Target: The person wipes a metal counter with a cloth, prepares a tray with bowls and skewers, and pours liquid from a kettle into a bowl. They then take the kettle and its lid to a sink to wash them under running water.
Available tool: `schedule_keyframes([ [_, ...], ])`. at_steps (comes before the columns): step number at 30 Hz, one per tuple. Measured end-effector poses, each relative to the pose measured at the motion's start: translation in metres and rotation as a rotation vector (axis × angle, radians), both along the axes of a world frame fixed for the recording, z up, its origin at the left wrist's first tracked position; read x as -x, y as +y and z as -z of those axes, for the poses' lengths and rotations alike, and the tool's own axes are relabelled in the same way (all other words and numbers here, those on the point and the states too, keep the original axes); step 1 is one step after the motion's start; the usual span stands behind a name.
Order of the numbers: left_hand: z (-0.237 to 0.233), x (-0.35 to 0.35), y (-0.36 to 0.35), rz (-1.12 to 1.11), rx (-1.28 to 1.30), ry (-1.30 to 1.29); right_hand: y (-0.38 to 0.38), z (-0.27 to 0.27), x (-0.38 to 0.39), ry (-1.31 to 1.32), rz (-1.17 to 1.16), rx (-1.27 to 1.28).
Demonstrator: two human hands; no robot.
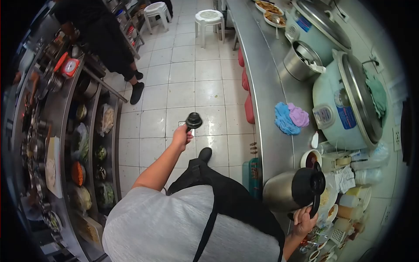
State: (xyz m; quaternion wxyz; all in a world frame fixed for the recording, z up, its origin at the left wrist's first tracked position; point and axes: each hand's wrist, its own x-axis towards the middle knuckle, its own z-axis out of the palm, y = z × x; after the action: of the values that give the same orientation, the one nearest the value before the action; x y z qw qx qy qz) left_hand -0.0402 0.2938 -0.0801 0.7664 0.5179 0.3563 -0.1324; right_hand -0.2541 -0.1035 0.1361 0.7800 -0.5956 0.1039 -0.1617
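By one steel counter (271,89), left hand (180,138) holds one stopper (194,120), right (304,223) jug (286,188).

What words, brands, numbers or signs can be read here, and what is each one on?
No text is clear enough to quote.
Nearer cooker, blue sticker: pale print, too blurred to read.
Nearer cooker, front panel: markings, too blurred.
Farther cooker, blue patch: pale print, too small.
Red scale: any dial numbers are too small.
Paper slip: any print is too faint.
Steel jug and black lid: no lettering seen.
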Motion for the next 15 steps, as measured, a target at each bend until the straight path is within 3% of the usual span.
schedule_keyframes([
  [6,0.002,-0.012,0.075,-0.297,0.046,-0.007,0.043,-0.003,-0.092,-0.092,-0.229,-0.074],
  [15,-0.015,-0.136,0.171,-0.354,0.091,-0.206,0.134,0.001,-0.288,-0.104,-0.437,-0.048],
])
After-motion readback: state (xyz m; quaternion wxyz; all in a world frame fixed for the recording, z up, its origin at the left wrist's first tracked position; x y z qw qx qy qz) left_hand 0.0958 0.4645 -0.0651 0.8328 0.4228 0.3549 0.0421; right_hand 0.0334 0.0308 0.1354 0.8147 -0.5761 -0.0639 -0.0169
